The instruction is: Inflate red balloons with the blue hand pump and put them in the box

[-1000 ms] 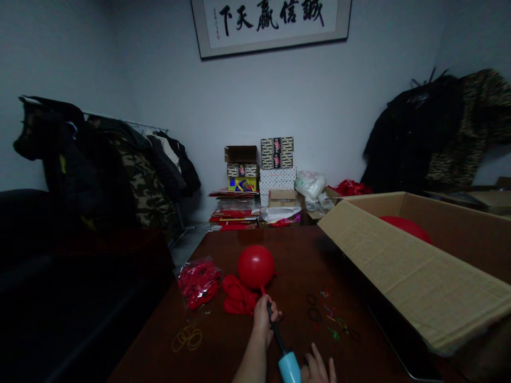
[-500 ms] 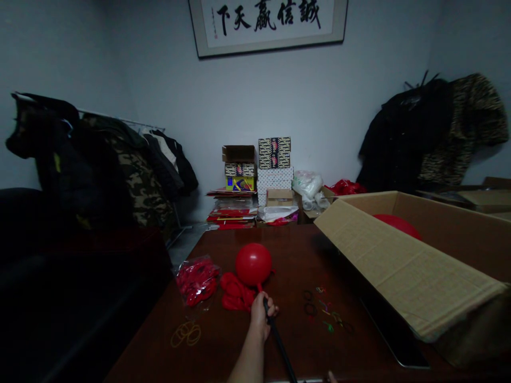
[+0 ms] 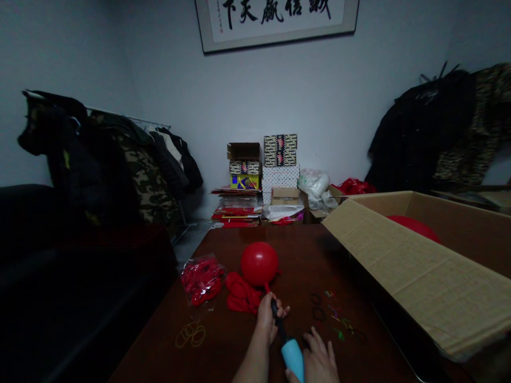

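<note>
My left hand (image 3: 270, 315) is closed around the black nozzle end of a balloon pump (image 3: 293, 357) and the neck of a partly inflated red balloon (image 3: 259, 264). My right hand (image 3: 319, 355) is at the pump's light-blue body, thumb on one side and fingers loosely extended on the other. Deflated red balloons (image 3: 241, 293) lie just left of the inflated one. Beside them is a clear plastic bag of red balloons (image 3: 202, 279).
Tan rubber bands (image 3: 190, 335) lie on the left of the brown table (image 3: 295, 239). Dark hair ties and small coloured bands (image 3: 335, 316) are scattered on the right. An open cardboard box (image 3: 407, 271) with a red balloon inside takes up the right side. Stacked boxes (image 3: 280, 178) stand behind.
My right hand has come up into view with the pump's blue body, and less of the black shaft shows. My left hand still holds the balloon's neck. The view has shifted slightly.
</note>
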Motion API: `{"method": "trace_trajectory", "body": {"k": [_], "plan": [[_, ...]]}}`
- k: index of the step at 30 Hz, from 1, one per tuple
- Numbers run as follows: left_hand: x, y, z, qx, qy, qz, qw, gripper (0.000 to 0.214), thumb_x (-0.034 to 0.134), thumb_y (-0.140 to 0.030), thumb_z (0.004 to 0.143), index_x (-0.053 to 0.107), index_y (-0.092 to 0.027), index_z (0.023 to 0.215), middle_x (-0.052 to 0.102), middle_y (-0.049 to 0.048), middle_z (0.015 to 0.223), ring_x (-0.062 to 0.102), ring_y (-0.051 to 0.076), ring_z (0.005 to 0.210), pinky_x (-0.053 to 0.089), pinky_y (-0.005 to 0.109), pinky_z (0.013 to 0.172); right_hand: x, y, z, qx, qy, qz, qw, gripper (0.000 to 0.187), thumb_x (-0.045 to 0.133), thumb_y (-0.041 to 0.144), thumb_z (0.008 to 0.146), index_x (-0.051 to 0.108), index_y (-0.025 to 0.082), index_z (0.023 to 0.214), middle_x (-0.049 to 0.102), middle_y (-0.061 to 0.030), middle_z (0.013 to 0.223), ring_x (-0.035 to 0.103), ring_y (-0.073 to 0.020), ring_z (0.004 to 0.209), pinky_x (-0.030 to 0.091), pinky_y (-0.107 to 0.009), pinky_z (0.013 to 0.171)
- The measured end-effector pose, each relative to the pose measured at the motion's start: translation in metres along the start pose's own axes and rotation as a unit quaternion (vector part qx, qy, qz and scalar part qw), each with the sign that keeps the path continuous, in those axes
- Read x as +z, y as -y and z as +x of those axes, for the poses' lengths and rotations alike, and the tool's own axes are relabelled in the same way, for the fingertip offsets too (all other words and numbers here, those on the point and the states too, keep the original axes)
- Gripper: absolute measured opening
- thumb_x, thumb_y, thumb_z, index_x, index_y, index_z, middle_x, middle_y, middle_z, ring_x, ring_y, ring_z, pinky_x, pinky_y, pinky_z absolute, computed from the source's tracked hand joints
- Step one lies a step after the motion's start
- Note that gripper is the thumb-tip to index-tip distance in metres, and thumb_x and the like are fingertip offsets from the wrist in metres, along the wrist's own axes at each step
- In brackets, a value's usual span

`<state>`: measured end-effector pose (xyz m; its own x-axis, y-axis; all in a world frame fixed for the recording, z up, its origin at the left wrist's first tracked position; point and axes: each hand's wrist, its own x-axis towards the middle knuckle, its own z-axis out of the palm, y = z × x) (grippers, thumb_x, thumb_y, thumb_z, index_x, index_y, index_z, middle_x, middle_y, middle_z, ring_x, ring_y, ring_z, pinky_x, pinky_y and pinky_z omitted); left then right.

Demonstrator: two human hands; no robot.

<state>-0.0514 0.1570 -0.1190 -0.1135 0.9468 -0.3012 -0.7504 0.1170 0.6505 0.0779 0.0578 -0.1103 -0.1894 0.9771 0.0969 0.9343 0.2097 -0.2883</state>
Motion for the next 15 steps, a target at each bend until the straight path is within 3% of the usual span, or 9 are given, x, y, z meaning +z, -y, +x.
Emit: {"method": "trace_trajectory", "body": {"k": [3,6,15], "plan": [[0.0,0.0,0.001,0.0,-0.003,0.004,1.0,0.026,0.057,-0.041,0.07,0.042,-0.02,0.068,0.048,-0.0068,0.046,0.039,0.006,0.034,0.047,0.033,0.06,-0.01,0.012,0.023,0.005,-0.007,0.019,1.0,0.043,0.044,0.048,0.071,0.064,0.016,0.094,0.049,-0.0112,0.129,0.024,-0.029,0.131,0.012,-0.052,0.107],[-0.002,0.002,0.004,0.005,0.0,0.016,1.0,0.028,0.058,-0.043,0.069,0.042,-0.021,0.068,0.048,-0.0076,0.045,0.036,0.005,0.032,0.047,0.034,0.059,-0.006,0.019,0.032,0.019,-0.01,0.035,0.999,0.043,0.042,0.046,0.072,0.063,0.017,0.096,0.05,-0.0106,0.127,0.026,-0.0275,0.13,0.01,-0.051,0.107],[-0.003,0.004,0.006,0.039,0.011,0.053,0.998,0.023,0.052,-0.039,0.072,0.041,-0.02,0.064,0.043,-0.009,0.039,0.029,0.004,0.027,0.041,0.027,0.049,0.01,0.02,0.012,0.034,-0.029,0.028,0.999,0.045,0.037,0.046,0.076,0.062,0.016,0.098,0.052,-0.0118,0.125,0.029,-0.0284,0.129,0.012,-0.052,0.106]]}}
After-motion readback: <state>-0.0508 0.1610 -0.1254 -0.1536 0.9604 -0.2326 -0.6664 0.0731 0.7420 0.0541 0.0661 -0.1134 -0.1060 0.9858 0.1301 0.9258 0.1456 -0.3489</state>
